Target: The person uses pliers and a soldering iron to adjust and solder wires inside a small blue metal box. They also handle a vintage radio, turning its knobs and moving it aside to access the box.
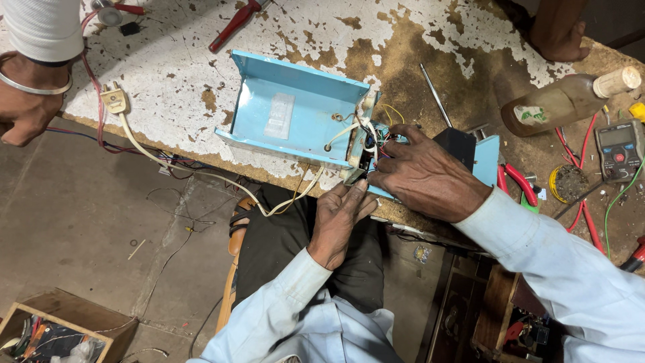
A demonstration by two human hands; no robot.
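Both hands' fingers (359,191) touch the blue casing's (295,111) wired end.

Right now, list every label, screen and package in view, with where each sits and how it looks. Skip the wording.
Bottle label: small green and white patch on the brownish plastic bottle lying at the table's right.
Meter screen: pale grey rectangle atop the dark handheld meter at the far right edge.
Clear sticker: whitish rectangle inside the open blue case, left of both hands.
Cardboard box: brown, open, on the floor at bottom left.
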